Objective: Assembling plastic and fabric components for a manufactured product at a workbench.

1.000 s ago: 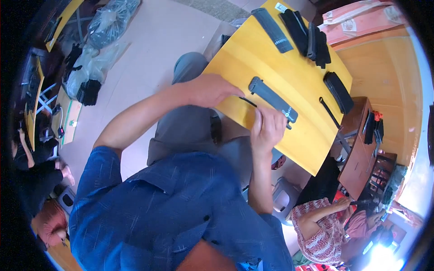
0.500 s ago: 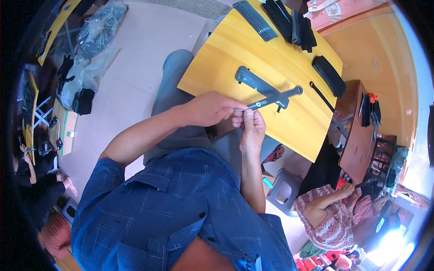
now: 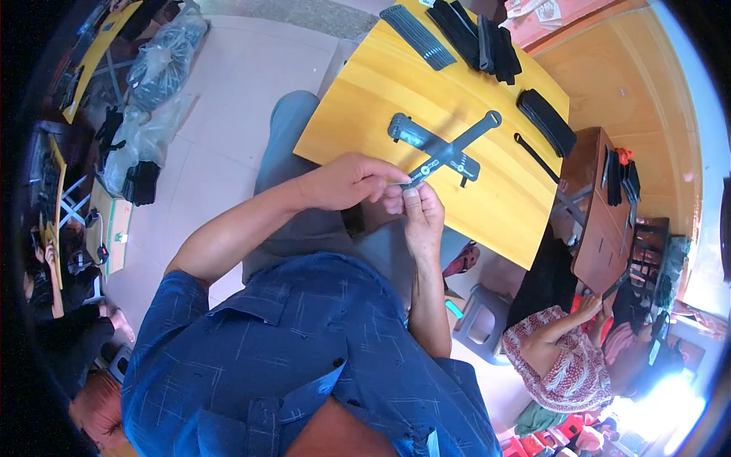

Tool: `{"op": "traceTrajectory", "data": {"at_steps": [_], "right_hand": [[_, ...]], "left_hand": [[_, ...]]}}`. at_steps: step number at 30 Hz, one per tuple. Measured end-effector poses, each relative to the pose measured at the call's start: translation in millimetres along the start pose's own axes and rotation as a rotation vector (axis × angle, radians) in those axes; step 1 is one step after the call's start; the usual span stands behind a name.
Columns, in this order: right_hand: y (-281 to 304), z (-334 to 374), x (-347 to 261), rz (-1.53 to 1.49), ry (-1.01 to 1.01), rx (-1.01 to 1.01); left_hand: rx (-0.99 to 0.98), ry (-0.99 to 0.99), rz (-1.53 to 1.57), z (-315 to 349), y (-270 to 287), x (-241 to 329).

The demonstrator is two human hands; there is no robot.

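Note:
A flat dark strap (image 3: 457,145) with a round looped end and pale printing slants across the near part of the yellow table. My right hand (image 3: 422,209) pinches its near end between thumb and fingers. My left hand (image 3: 352,181) is closed right beside that end, index finger stretched toward it; a thin pale line shows at its fingertips, too small to name. Beneath the strap, a bundle of dark straps (image 3: 415,134) lies crosswise on the table, small tabs sticking out at its ends.
On the yellow table (image 3: 350,114), grey straps (image 3: 419,38), black strap bundles (image 3: 464,34), a black stack (image 3: 547,122) and a single black strap (image 3: 535,156) lie farther off. A person in a patterned top (image 3: 556,358) works at right. Plastic bags (image 3: 167,65) stand on the floor at left.
The strap's looped end has swung up and away, so the strap now points more steeply from my right hand. Both hands stay close together. The view has shifted slightly.

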State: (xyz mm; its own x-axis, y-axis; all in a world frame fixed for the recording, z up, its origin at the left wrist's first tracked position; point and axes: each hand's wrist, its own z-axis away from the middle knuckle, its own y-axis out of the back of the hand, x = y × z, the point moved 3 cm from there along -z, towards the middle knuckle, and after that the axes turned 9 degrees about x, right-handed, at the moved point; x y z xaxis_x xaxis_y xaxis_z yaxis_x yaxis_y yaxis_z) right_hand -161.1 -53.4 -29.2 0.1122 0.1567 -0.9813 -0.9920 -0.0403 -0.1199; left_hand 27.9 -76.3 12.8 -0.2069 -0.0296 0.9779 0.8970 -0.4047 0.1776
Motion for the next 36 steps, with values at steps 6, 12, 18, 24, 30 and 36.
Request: {"op": "traceTrajectory", "data": {"at_steps": [6, 12, 18, 24, 30, 36], "right_hand": [[-9.3, -0.6, -6.4, -0.068, -0.082, 0.084], [-11.4, -1.3, -15.9, 0.145, 0.094, 0.1], [-10.6, 4.2, -38.3, 0.266, 0.196, 0.019], [-16.9, 4.2, -46.8, 0.535, 0.3, -0.087], [-19.4, 8.1, -50.4, 0.638, 0.377, -0.113], [-12.6, 8.9, -41.8, 0.607, 0.326, -0.105]], "left_hand": [[0.036, -0.133, -0.032, -3.9, -0.9, 8.9], [0.2, -0.364, -0.592, -12.4, 7.4, 28.8], [0.008, -0.4, -0.853, -10.0, 5.2, 33.6], [-0.012, -0.391, -0.878, -1.1, 5.5, 34.1], [0.017, -0.467, -0.821, 5.6, -1.1, 5.3], [0.04, -0.493, -0.771, 4.9, -8.7, -5.4]]}}
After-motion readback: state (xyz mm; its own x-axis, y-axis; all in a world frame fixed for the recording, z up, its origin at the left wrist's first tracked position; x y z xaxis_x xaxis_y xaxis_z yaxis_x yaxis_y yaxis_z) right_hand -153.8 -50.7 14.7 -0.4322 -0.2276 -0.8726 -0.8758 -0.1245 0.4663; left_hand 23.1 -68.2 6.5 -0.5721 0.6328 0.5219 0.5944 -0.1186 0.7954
